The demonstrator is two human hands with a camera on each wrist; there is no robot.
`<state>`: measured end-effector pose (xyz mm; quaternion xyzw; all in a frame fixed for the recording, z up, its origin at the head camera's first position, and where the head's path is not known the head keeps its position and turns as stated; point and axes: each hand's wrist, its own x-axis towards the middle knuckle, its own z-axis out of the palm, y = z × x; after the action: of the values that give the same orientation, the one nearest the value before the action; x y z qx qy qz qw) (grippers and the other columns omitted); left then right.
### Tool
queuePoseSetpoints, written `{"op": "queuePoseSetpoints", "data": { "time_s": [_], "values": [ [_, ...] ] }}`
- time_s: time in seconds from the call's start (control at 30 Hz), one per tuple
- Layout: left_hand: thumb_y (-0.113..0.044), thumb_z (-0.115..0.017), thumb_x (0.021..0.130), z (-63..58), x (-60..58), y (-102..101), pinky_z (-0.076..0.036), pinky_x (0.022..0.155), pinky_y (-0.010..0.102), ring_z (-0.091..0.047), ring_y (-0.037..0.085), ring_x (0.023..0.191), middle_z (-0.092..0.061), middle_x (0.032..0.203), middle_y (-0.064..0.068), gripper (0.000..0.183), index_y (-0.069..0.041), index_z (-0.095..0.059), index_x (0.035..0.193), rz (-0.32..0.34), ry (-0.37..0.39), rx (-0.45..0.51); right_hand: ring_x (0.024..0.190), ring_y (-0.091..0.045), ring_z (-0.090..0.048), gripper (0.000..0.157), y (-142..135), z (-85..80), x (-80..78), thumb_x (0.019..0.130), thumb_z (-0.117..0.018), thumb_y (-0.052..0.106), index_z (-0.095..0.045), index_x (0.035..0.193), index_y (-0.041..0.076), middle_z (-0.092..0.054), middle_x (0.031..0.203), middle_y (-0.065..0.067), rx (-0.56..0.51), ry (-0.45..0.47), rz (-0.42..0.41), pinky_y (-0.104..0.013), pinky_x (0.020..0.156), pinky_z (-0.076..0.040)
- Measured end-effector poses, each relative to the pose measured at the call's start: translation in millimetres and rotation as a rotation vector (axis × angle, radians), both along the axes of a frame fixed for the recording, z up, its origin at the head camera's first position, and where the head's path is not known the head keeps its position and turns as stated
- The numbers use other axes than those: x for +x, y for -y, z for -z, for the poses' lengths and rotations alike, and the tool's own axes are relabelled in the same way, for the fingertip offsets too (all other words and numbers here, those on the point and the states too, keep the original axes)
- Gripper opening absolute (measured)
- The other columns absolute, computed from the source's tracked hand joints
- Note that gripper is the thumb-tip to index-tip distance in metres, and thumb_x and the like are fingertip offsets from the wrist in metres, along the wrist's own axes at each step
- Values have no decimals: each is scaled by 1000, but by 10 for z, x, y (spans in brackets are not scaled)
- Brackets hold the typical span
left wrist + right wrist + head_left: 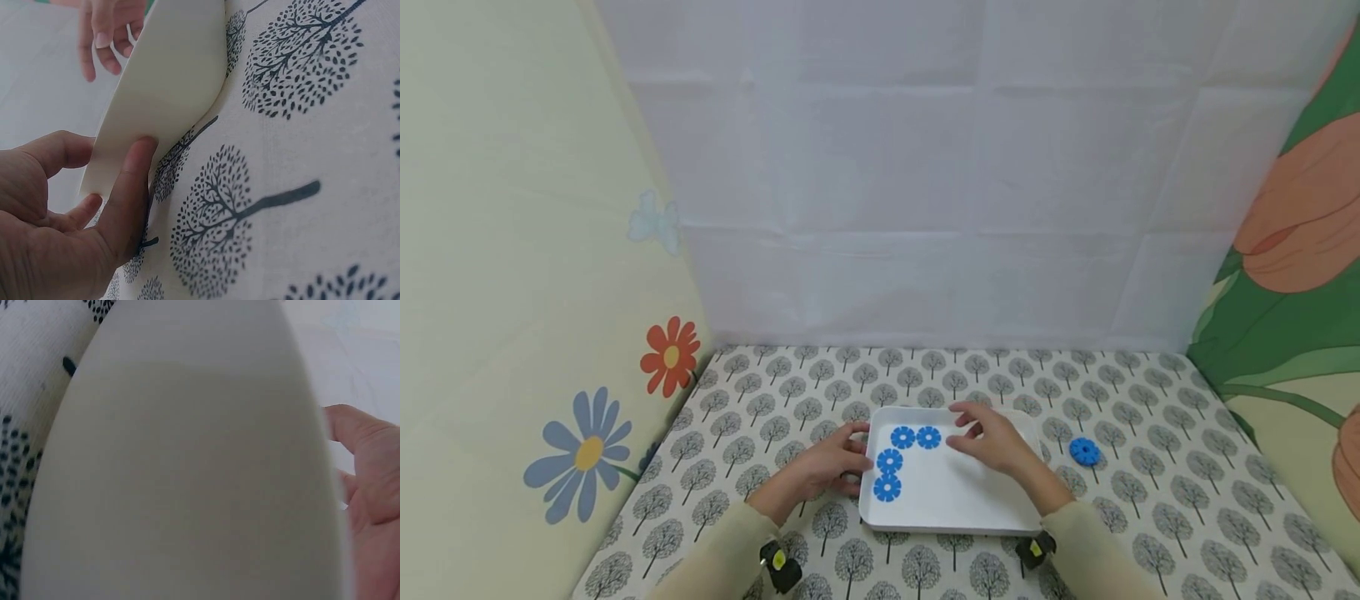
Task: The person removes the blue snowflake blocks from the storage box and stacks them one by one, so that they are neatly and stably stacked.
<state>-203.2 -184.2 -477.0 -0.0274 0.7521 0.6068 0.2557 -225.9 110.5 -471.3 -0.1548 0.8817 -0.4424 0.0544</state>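
A white rectangular tray [958,521] lies on the tablecloth, with several blue notched snowflake discs [887,487] inside it along its left side and far left corner. My left hand [831,463] holds the tray's left wall, thumb over the rim; in the left wrist view, a finger of the left hand [56,231] presses the wall's outer face. Over the right half of the tray hovers my right hand [996,442], its fingers apart and relaxed, holding nothing. In the right wrist view the tray wall [187,475] covers part of the right hand [378,481].
To the right of the tray, on the tree-patterned tablecloth [1150,467], rests another blue piece [1085,451], which looks thicker than the discs inside. A white sheet [925,208] hangs behind the table. Flower-printed panels [587,454] flank both sides.
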Motion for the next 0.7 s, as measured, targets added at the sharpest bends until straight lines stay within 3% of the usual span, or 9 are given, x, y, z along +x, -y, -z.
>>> {"op": "queuePoseSetpoints", "data": {
  "time_s": [0.37, 0.7],
  "values": [
    [-4, -69, 92, 9, 4, -5, -62, 72, 40, -66, 29, 97, -53, 127, 22, 77, -8, -28, 157, 5, 7, -9, 97, -22, -64, 59, 217, 63, -55, 87, -81, 21, -59, 140, 10, -65, 114, -11, 86, 81, -70, -38, 79, -57],
    [-4, -68, 92, 4, -3, -7, -62, 73, 41, -66, 29, 98, -52, 129, 22, 76, -10, -28, 157, 7, 2, 5, 103, -23, -60, 59, 319, 116, -140, 83, -82, 20, -61, 138, 13, -65, 116, -9, 178, 96, -70, -43, 89, -55]
  ]
}}
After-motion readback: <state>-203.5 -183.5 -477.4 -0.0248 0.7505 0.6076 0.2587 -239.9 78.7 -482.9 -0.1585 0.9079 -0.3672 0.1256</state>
